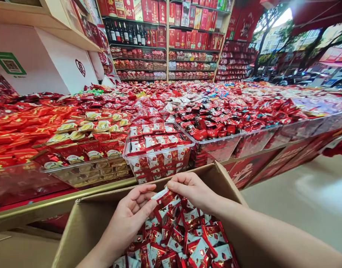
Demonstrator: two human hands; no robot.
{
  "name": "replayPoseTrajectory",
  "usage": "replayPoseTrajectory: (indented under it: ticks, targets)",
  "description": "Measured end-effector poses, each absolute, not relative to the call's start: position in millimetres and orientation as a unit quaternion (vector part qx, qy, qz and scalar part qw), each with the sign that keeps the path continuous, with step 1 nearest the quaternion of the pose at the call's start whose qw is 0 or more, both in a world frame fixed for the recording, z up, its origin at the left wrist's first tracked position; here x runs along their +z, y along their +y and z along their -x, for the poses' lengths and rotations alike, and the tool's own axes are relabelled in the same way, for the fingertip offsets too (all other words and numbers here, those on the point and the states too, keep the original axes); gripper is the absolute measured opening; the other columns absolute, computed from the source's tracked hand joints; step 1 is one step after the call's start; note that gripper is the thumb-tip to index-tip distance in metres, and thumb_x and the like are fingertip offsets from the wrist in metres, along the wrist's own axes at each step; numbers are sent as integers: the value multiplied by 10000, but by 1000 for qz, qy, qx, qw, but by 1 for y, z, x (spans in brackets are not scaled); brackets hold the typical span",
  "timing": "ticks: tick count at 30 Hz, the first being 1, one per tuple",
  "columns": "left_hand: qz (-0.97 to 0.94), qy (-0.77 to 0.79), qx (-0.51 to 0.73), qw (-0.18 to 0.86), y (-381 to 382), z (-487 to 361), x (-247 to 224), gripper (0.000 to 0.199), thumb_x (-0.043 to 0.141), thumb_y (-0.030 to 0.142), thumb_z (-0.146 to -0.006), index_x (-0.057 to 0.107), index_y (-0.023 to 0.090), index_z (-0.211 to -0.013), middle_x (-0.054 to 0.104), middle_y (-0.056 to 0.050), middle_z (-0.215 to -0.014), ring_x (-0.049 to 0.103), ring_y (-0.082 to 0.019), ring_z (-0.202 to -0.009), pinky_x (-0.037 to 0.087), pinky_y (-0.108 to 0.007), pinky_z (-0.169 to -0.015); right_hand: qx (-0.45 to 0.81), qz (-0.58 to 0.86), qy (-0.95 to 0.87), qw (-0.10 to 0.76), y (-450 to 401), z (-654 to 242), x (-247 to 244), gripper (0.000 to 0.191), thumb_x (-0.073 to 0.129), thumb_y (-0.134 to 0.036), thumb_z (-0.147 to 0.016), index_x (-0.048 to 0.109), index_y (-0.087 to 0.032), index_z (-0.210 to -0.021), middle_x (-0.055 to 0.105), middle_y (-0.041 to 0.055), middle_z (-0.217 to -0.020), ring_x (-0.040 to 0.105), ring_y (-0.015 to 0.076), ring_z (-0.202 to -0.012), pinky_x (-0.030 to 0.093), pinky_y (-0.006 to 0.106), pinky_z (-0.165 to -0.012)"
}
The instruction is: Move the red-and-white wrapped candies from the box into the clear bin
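A red-and-white candy packet (168, 203) is held over an open cardboard box (88, 216). My right hand (191, 188) pinches its top edge between thumb and fingers. On the packet's other side, my left hand (128, 214) has its thumb and curled fingers closed at the left edge. Beneath both hands, the box holds a heap of similar red-and-white wrapped candies (176, 240), with some hidden by the hands and forearms. Just beyond the box stands a clear plastic bin (159, 160) with red-and-white packets stacked in neat rows.
Durian-labelled packets (92, 149) fill the bin at left, beside orange-red packets (17, 137). Dark red candies (212, 126) lie in a bin to the right. Shelves (167, 41) with bottles and boxes rise behind. Pale floor (296, 193) shows at right.
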State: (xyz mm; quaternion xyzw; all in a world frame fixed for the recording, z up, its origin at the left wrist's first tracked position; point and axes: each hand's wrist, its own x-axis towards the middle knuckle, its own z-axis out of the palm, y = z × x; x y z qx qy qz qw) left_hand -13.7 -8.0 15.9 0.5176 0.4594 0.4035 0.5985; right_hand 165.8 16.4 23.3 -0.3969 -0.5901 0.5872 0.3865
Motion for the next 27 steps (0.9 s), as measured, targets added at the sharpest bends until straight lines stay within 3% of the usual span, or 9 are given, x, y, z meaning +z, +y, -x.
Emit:
replayPoseTrajectory:
  ticks: [4,6,11,14,18,21,27]
  targets:
    - [-547,459,372,593,-9,13,12,117,613,265,-699,562,171,-746,628,28,-601,540,-91,-540,416,-165,-488,527,391,-639,403,16,-168,24,278,508,-361,-747,583,-103,-675,499,-14,-569,407,56,-513,334,181,-488]
    - [-549,469,384,575,-10,12,13,132,606,274,-705,555,161,-662,604,36,-541,527,-85,-510,400,-162,-480,476,376,-675,419,14,-169,25,239,500,-319,-763,608,-112,-712,566,8,-623,481,77,-563,386,194,-535]
    - [-415,413,380,716,-14,9,22,297,427,401,-806,513,179,-984,629,-66,-897,595,-186,-765,445,-293,-655,247,276,-793,484,8,-170,26,148,518,-222,-767,616,-168,-864,633,49,-858,563,117,-790,443,245,-710]
    - [-369,354,379,771,-14,11,26,367,374,405,-830,450,155,-1088,626,-98,-906,589,-191,-785,436,-328,-714,180,233,-845,446,5,-171,27,156,517,-202,-766,603,-178,-893,615,53,-880,537,113,-814,437,251,-722]
    - [-397,385,414,723,-12,14,24,334,560,203,-759,448,186,-1073,618,-51,-929,571,-131,-765,457,-259,-688,194,237,-886,348,1,-172,29,238,551,-212,-733,569,-176,-968,524,74,-1038,456,131,-966,389,278,-828]
    - [-425,400,414,699,-11,15,22,377,595,176,-731,436,192,-1073,628,-31,-882,564,-95,-670,466,-224,-639,251,260,-880,309,-2,-171,29,422,621,-313,-664,507,-177,-1046,401,96,-1178,367,163,-1093,353,298,-891]
    - [-454,383,403,697,-8,15,14,433,608,175,-718,384,204,-1086,622,-30,-892,539,-77,-594,452,-208,-576,277,292,-853,333,-6,-164,27,298,566,-174,-692,493,-179,-981,439,74,-1098,411,136,-1039,362,259,-870]
